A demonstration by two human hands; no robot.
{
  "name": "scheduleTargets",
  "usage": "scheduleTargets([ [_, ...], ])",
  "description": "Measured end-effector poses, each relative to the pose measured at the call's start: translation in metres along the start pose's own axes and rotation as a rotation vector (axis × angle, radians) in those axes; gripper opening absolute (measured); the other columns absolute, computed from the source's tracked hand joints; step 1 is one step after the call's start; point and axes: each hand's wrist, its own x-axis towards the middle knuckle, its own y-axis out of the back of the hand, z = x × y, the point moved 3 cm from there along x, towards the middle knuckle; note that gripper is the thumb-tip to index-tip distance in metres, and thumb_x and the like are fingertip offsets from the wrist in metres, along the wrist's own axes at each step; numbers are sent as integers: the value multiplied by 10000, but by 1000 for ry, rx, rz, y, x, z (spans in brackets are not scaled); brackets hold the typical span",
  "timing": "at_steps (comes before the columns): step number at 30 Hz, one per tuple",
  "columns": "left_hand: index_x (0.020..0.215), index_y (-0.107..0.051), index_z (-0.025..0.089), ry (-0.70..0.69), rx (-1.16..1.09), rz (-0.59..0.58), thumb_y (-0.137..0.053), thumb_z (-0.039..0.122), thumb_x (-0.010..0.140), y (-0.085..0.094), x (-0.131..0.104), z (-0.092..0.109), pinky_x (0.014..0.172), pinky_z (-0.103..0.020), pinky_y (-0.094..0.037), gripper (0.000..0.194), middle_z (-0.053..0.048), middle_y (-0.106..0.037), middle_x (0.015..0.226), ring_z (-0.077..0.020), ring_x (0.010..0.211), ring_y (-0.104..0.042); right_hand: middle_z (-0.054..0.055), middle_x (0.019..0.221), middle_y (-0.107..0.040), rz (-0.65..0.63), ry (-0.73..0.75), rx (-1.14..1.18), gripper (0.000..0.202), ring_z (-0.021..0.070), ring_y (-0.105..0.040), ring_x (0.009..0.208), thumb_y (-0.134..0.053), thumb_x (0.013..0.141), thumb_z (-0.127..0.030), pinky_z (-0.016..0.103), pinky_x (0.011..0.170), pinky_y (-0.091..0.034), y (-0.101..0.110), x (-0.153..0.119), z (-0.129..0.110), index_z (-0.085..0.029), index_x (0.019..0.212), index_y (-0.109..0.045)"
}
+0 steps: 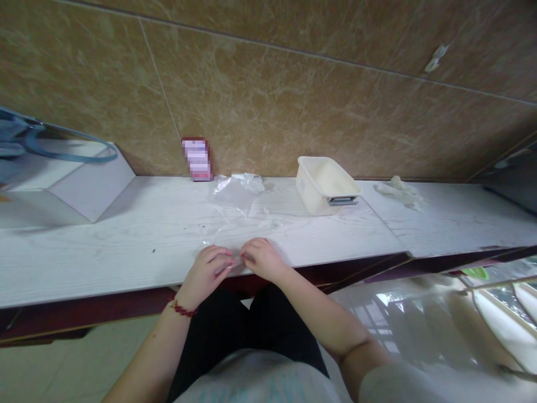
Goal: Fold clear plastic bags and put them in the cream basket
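Observation:
Close together at the front edge of the white counter (168,224), my two hands pinch a clear plastic bag (238,262). My left hand (211,270) has its fingers bent around the left side of the plastic, and a red beaded bracelet circles that wrist. Opposite it, my right hand (265,261) curls in with the fingertips pressed together on the plastic. The film is so transparent that its outline is hard to make out. Just beyond my hands, more clear plastic bags (237,193) lie flat near the wall.
A cream plastic bin (316,193) with a grey clip stands back right of my hands. A phone (198,160) leans on the wall. White boxes (96,184) with a blue strap sit left. Crumpled white material (400,192) lies far right, above a plastic-covered area (403,319) beside the counter.

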Motion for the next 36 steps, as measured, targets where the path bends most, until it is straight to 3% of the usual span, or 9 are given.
scheduleTargets([
  [5, 834, -609, 200, 7, -39, -44, -480, 234, 802, 3, -3, 9, 866, -356, -407, 137, -35, -639, 854, -156, 857, -562, 11, 903, -611, 5, -42, -48, 120, 154, -494, 930, -573, 728, -176, 300, 827, -339, 7, -6, 15, -219, 837, -597],
  [9, 970, -592, 223, -9, -33, -110, -514, 286, 780, 0, -4, 15, 875, -369, -403, 215, -42, -635, 938, -176, 911, -553, 12, 918, -614, 20, -51, -69, 114, 155, -486, 947, -564, 745, -176, 306, 833, -343, 19, -9, 28, -231, 833, -611],
  [12, 1045, -563, 231, 34, 22, -119, -555, 281, 742, -4, -8, 5, 884, -402, -395, 307, -54, -610, 1021, -199, 955, -536, 19, 947, -611, 40, -59, -91, 106, 158, -483, 960, -555, 760, -194, 321, 850, -345, 28, -11, 37, -234, 834, -619],
  [16, 970, -607, 226, 122, 66, -108, -533, 230, 743, -4, -15, -19, 832, -387, -436, 239, -61, -611, 1003, -199, 922, -550, 44, 966, -605, 64, -89, -111, 109, 175, -486, 975, -556, 757, -194, 360, 873, -352, 39, -16, 43, -229, 835, -623],
  [21, 829, -624, 197, 182, 11, -73, -471, 255, 785, 2, -14, -27, 817, -345, -465, 169, -58, -621, 934, -174, 878, -570, 56, 1061, -568, 74, -87, 0, 220, 164, -500, 1007, -564, 739, -205, 335, 886, -402, 43, -23, 22, -222, 957, -588],
  [24, 837, -609, 191, 211, -44, -45, -461, 290, 792, 8, -6, -19, 784, -314, -485, 184, -57, -626, 919, -166, 863, -580, 43, 1112, -549, 61, -57, 136, 148, 147, -523, 1001, -535, 761, -237, 292, 830, -455, 44, -25, 1, -239, 893, -603],
  [28, 816, -607, 193, 232, -152, 13, -477, 317, 775, 16, 7, -18, 769, -318, -488, 184, -58, -634, 902, -168, 848, -586, 30, 933, -605, 139, -96, 306, 117, 112, -574, 844, -485, 779, -226, 209, 630, -505, 55, -21, -9, -227, 811, -598],
  [32, 807, -583, 164, 377, -418, 37, -537, 381, 736, 17, 29, -37, 711, -310, -499, 233, -70, -633, 874, -169, 808, -592, 10, 776, -613, 242, -187, 336, 87, 96, -577, 731, -501, 759, -238, 203, 619, -508, 72, 2, 10, -202, 771, -580],
  [36, 788, -576, 145, 486, -584, 73, -612, 409, 666, 15, 73, -59, 719, -328, -481, 293, -40, -629, 751, -155, 723, -592, -4, 719, -586, 274, -242, 375, 50, 89, -567, 680, -524, 731, -225, 241, 640, -519, 85, 43, 41, -180, 743, -545],
])
